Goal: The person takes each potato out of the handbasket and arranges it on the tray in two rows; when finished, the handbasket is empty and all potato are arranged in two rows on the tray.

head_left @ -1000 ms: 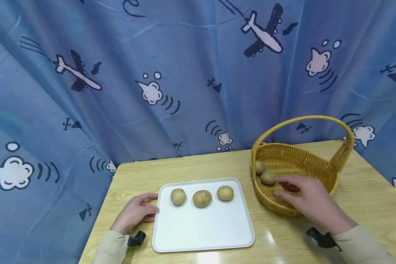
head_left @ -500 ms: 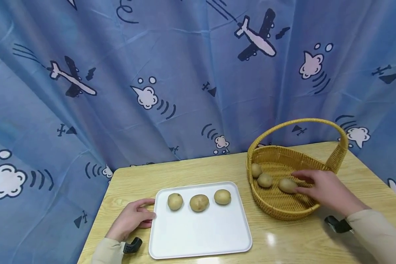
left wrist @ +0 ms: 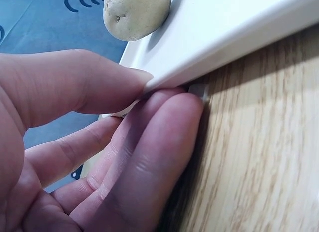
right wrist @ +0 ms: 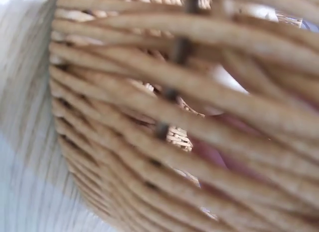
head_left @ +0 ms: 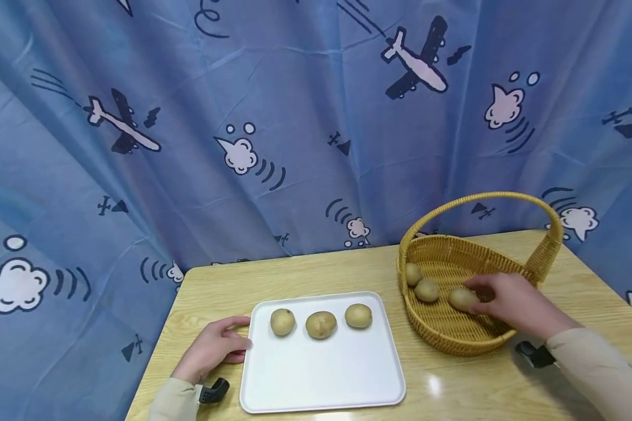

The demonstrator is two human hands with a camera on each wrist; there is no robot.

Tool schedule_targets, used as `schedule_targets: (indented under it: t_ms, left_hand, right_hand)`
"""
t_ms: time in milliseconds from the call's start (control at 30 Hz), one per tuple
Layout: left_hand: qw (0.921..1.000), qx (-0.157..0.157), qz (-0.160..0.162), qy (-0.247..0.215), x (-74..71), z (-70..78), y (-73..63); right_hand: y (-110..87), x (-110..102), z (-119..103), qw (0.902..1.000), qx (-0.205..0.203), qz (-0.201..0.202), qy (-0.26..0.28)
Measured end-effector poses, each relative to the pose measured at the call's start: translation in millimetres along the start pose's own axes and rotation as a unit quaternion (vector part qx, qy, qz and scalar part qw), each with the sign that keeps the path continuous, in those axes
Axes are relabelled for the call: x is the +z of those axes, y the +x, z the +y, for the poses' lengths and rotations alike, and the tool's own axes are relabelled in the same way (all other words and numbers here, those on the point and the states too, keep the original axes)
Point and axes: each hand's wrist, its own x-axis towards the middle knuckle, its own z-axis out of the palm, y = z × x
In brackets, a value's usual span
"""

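Note:
A white tray (head_left: 323,374) lies on the table, with three potatoes in a row near its far edge: a left one (head_left: 282,322), a middle one (head_left: 320,325) and a right one (head_left: 359,316). My left hand (head_left: 216,346) grips the tray's left edge; in the left wrist view the thumb (left wrist: 114,85) presses the rim and the fingers (left wrist: 172,134) curl beneath. Inside the wicker basket (head_left: 426,336), my right hand (head_left: 511,301) holds a potato (head_left: 462,299) between thumb and fingers, low over the woven bottom. Two more potatoes, one nearer (head_left: 427,290) and one farther (head_left: 413,274), sit by its left wall.
The basket's tall handle (head_left: 479,196) arches over it. A blue curtain (head_left: 274,146) with airplane prints hangs behind the wooden table (head_left: 226,280). In the right wrist view, the basket's wicker wall (right wrist: 129,102) covers most of the hand.
My right hand has shifted right inside the basket, and a potato is now between its fingers. The left hand stays at the tray's edge. The head view has tilted slightly.

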Motion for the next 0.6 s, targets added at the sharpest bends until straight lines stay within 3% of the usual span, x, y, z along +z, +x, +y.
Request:
schedule_targets:
  t_ms: [600]
  left_hand:
    - [0.9999, -0.003, 0.003, -0.011, 0.9, 5.9, -4.8]
  right_hand:
    - [10.2, -0.5, -1.2, 0.9995, -0.012, -0.026, -0.012]
